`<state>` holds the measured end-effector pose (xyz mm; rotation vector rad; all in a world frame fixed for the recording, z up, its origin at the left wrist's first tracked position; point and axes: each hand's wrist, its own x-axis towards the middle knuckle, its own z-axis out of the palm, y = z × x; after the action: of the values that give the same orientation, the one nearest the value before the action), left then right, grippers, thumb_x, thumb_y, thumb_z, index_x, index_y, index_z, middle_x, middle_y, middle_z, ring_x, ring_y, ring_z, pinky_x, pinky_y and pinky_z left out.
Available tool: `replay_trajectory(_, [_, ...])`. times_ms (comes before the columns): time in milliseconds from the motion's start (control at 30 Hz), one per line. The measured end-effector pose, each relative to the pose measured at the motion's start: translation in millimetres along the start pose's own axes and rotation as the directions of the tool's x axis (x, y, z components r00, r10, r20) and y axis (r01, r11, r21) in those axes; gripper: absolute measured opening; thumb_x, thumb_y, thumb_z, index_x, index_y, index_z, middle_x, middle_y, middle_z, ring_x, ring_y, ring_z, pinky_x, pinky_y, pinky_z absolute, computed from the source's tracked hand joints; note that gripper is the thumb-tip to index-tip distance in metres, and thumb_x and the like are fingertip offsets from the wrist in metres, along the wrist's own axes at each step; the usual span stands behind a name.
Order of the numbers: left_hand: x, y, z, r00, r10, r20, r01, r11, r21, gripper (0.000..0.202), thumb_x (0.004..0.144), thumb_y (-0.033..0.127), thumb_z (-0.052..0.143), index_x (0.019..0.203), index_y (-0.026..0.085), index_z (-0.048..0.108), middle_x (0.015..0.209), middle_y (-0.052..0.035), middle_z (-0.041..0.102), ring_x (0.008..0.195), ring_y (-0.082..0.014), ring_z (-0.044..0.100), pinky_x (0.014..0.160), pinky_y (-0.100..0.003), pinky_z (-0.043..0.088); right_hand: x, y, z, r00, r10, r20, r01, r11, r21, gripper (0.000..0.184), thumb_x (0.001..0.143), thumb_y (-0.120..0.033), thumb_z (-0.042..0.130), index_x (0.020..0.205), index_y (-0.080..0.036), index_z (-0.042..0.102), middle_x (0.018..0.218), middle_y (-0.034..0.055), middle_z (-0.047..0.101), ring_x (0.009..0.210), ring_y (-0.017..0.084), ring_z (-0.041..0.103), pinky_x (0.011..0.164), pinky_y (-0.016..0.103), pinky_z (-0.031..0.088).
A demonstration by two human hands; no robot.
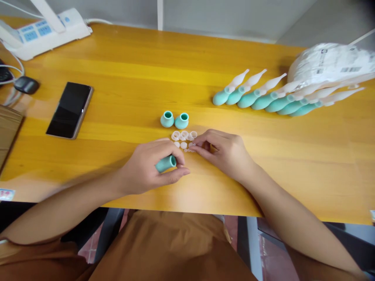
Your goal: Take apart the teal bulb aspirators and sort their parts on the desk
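Note:
My left hand [155, 166] is closed around a teal rubber bulb [165, 164], its open mouth facing right between thumb and fingers. My right hand [219, 150] pinches at the right end of a group of small translucent plastic parts; whatever lies between its fingertips is too small to make out. Rings [184, 135] form the back row of that group, with round discs [183, 145] in front and tiny pieces [185, 150] nearest me. Behind them, two teal bulbs [167, 119] stand upright with open mouths.
Several teal bulbs with translucent nozzles [246, 97] lie in a row at the right, before a white plastic package [331, 64]. A phone [69, 110] lies at the left. Behind it is a power strip [49, 33] with cables. A cardboard box [8, 130] sits at the left edge.

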<state>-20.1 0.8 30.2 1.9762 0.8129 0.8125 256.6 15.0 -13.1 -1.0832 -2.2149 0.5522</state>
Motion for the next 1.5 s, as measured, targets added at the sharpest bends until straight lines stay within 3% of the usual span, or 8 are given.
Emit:
replay_trajectory(233, [-0.4,-0.4,0.3,1.000,0.005,0.005,-0.005,1.000,0.010,0.013,0.106,0.031,0.078,0.097,0.024,0.071,0.090,0.0007,0.082,0.084,-0.0169,0.074,0.082,-0.032,0.058,1.6,0.2,-3.7,1.000,-0.009,-0.020,0.009,1.000,0.011,0.018,0.105,-0.038,0.086,0.104,-0.022,0.076,0.088,0.0027,0.077,0.066,0.016,0.068,0.062,0.031,0.058])
replay_trajectory(400, [0.3,0.3,-0.1,1.000,0.014,0.006,-0.014,1.000,0.024,0.013,0.105,0.028,0.079,0.097,0.024,0.070,0.090,0.0020,0.081,0.083,-0.0158,0.074,0.082,-0.031,0.057,5.9,-0.2,-7.0,0.993,0.014,-0.121,-0.013,1.000,0.008,0.015,0.107,-0.031,0.081,0.118,-0.022,0.077,0.101,0.0061,0.076,0.064,0.015,0.062,0.062,0.034,0.059])
replay_trajectory(467, [0.6,0.2,-0.1,1.000,0.022,0.008,-0.022,0.999,0.025,0.013,0.105,0.027,0.079,0.097,0.024,0.070,0.089,0.0023,0.080,0.082,-0.0157,0.073,0.081,-0.030,0.057,8.3,0.4,-6.1,0.992,-0.004,-0.129,0.005,1.000,0.002,0.015,0.110,-0.027,0.075,0.124,-0.024,0.078,0.114,0.0096,0.079,0.073,0.018,0.068,0.067,0.036,0.062])
replay_trajectory(533, [0.7,0.0,0.0,1.000,0.024,0.015,-0.024,0.999,0.029,0.014,0.105,0.028,0.079,0.096,0.024,0.069,0.089,0.0021,0.080,0.083,-0.0162,0.073,0.081,-0.031,0.056,10.7,1.6,-4.1,0.992,-0.039,-0.118,0.040,0.999,0.008,0.018,0.112,-0.023,0.069,0.127,-0.025,0.079,0.122,0.0117,0.080,0.094,0.025,0.077,0.081,0.041,0.067])
replay_trajectory(633, [0.7,0.1,0.0,1.000,0.015,0.020,-0.016,0.999,0.034,0.015,0.106,0.031,0.078,0.096,0.024,0.069,0.088,0.0017,0.080,0.083,-0.0171,0.073,0.082,-0.032,0.056,13.2,4.4,-0.6,0.993,-0.083,-0.086,0.087,0.995,0.042,0.020,0.113,-0.021,0.066,0.127,-0.027,0.080,0.125,0.0113,0.083,0.117,0.030,0.080,0.101,0.049,0.068])
replay_trajectory(1300, [0.1,-1.7,0.6,1.000,0.029,0.011,-0.029,0.999,0.035,0.014,0.106,0.029,0.078,0.097,0.025,0.069,0.088,0.0023,0.079,0.083,-0.0167,0.073,0.082,-0.033,0.057,13.0,8.6,-0.6,0.995,-0.083,-0.058,0.083,0.997,-0.004,0.020,0.113,-0.024,0.069,0.130,-0.027,0.079,0.125,0.0101,0.084,0.113,0.029,0.082,0.100,0.047,0.070])
replay_trajectory(1400, [0.0,-2.1,0.9,1.000,0.023,0.015,-0.023,0.999,0.039,0.013,0.107,0.032,0.077,0.098,0.026,0.069,0.090,0.0012,0.080,0.084,-0.0180,0.073,0.081,-0.034,0.057,13.4,8.7,-7.9,0.996,-0.063,-0.069,0.062,0.998,-0.014,0.020,0.113,-0.026,0.070,0.131,-0.027,0.079,0.126,0.0106,0.084,0.113,0.029,0.081,0.098,0.048,0.069])
replay_trajectory(1500, [-0.2,-2.2,0.9,1.000,0.024,0.015,-0.024,0.999,0.037,0.014,0.107,0.033,0.077,0.098,0.026,0.069,0.090,0.0009,0.080,0.084,-0.0185,0.074,0.081,-0.034,0.057,12.3,12.5,-26.4,0.997,-0.012,-0.070,0.008,0.999,-0.048,0.015,0.114,-0.028,0.067,0.120,-0.028,0.081,0.114,0.0088,0.084,0.100,0.028,0.080,0.089,0.045,0.068])
